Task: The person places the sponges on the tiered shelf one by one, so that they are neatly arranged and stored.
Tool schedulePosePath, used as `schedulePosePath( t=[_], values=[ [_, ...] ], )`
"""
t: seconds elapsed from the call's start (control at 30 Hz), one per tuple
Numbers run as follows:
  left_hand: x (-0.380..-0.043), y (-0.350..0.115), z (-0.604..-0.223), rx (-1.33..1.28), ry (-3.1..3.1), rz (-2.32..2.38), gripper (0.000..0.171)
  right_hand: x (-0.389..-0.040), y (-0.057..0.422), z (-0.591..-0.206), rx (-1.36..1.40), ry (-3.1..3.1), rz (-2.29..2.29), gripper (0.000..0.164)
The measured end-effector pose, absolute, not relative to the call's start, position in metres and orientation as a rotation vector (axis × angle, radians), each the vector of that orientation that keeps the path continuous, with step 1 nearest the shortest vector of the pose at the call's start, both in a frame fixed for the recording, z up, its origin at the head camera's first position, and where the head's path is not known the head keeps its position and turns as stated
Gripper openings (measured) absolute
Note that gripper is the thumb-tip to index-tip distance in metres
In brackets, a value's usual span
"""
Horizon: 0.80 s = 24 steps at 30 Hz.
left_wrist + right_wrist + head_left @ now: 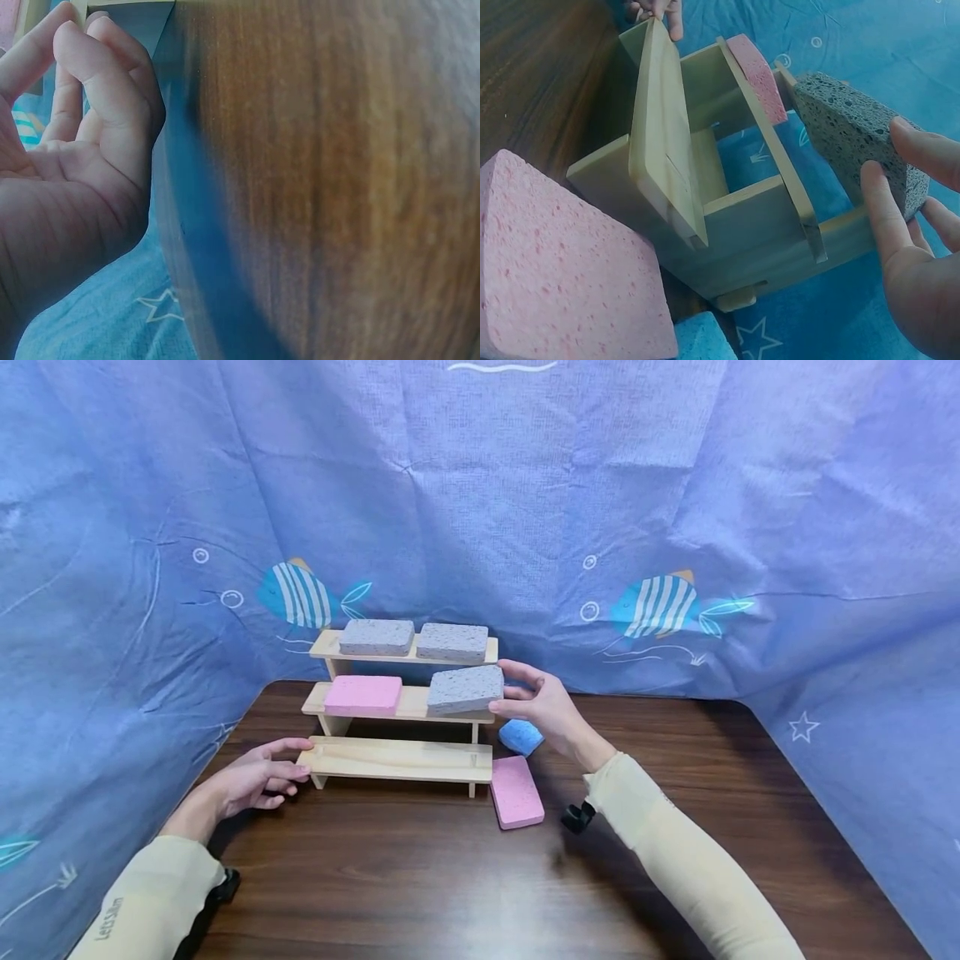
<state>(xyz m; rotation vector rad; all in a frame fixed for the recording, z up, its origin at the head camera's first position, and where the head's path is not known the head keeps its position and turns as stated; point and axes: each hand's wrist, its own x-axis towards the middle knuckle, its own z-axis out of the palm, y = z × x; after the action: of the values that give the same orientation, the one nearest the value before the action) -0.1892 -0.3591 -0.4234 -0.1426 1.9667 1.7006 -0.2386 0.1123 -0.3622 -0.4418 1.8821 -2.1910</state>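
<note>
A three-step wooden display shelf (397,760) stands on the table. My left hand (258,777) pinches the left end of its lowest step between thumb and fingers. My right hand (551,714) holds a grey porous sponge (465,690) by its right end, over the right part of the middle step. That sponge sits slightly tilted; whether it touches the step I cannot tell. On the left of the middle step lies a pink sponge (363,695). Two grey sponges, a left one (377,637) and a right one (453,642), lie side by side on the top step.
To the right of the shelf, another pink sponge (517,792) lies flat on the brown wooden table (390,877). Just behind it is a blue sponge (521,737), near the shelf's right side. A blue fish-print cloth (480,527) hangs behind the table and along its sides.
</note>
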Motion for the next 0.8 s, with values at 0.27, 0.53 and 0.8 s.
schedulePosePath(
  t=[0.27, 0.53, 0.8],
  values=[
    [-0.190, -0.359, -0.421, -0.149, 1.977, 1.680, 0.049, -0.238, 0.104, -0.366, -0.460, 1.919, -2.159, 0.071],
    [-0.191, -0.356, -0.420, -0.127, 1.967, 1.700, 0.053, -0.236, 0.097, -0.367, -0.478, 1.946, -2.157, 0.074],
    [-0.189, -0.357, -0.424, -0.147, 1.965, 1.697, 0.047, -0.235, 0.087, -0.374, -0.437, 1.901, -2.213, 0.073]
  ],
)
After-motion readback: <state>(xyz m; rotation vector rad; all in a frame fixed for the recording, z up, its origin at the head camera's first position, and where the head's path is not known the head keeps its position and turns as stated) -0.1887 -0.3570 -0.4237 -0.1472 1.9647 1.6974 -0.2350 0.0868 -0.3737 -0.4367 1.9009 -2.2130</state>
